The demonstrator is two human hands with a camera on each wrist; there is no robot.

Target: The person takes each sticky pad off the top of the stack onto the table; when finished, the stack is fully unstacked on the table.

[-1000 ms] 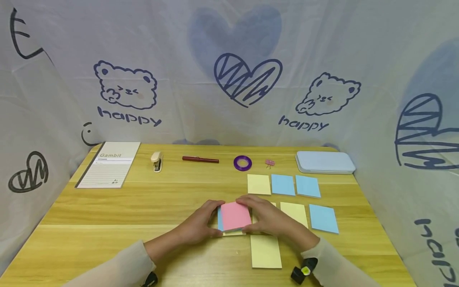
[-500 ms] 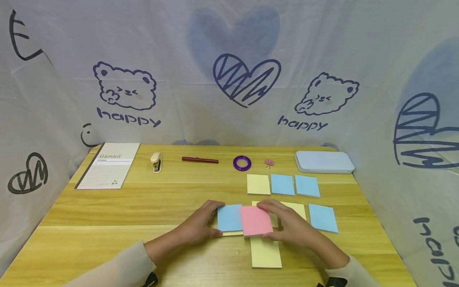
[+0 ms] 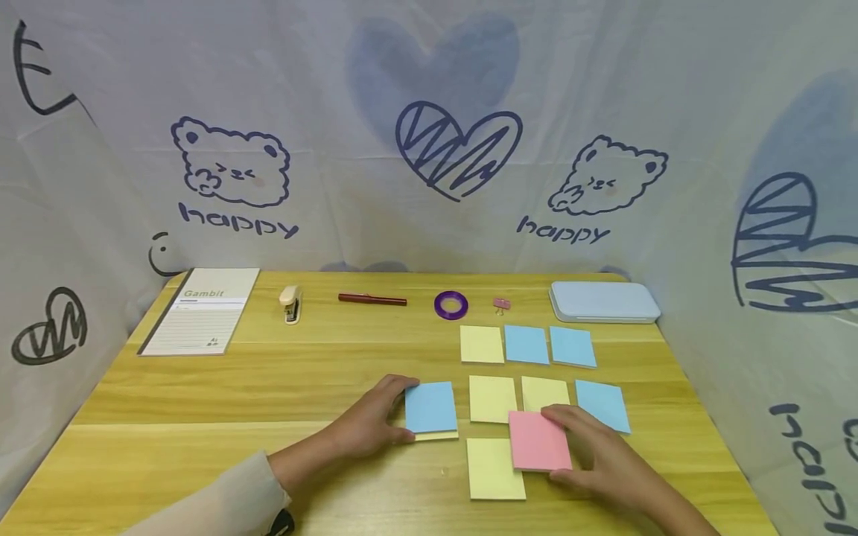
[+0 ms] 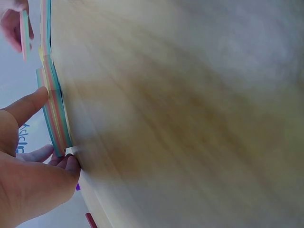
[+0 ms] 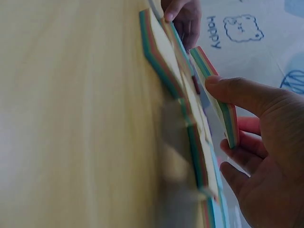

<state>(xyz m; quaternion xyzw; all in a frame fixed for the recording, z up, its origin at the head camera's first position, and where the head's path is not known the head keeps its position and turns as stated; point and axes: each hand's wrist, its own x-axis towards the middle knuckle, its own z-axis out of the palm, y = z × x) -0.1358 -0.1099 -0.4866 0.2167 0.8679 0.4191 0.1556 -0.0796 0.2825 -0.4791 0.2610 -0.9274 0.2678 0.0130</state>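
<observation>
I'm looking down on the wooden table (image 3: 201, 402), ringed by a printed cloth backdrop (image 3: 429, 149). Along the far edge I'm seeing the lined notebook (image 3: 201, 311) at the left and the pale blue case (image 3: 603, 302) at the right, with the stapler (image 3: 291, 304), the red pen (image 3: 372, 300), the purple tape roll (image 3: 451, 304) and a small pink clip (image 3: 501, 304) sitting between them.

Nearer in, sticky-note pads are lying in rows — one yellow and two blue behind, two yellow and one blue in the middle, and a single yellow pad (image 3: 494, 468) closest to me.

The left hand (image 3: 372, 420) is gripping the blue-topped pad (image 3: 430, 407) by its left edge, thumb and fingers curled round it; it is lying flat on the table left of the middle row, and the left wrist view shows its striped edge between thumb and fingers.

The right hand (image 3: 593, 454) is pinching the pink-topped pad (image 3: 539, 441) — thumb on top, fingers under its right side. That pad is sitting just right of the near yellow pad; in the right wrist view it is tilted, its edge lifted clear of the pads beneath.
</observation>
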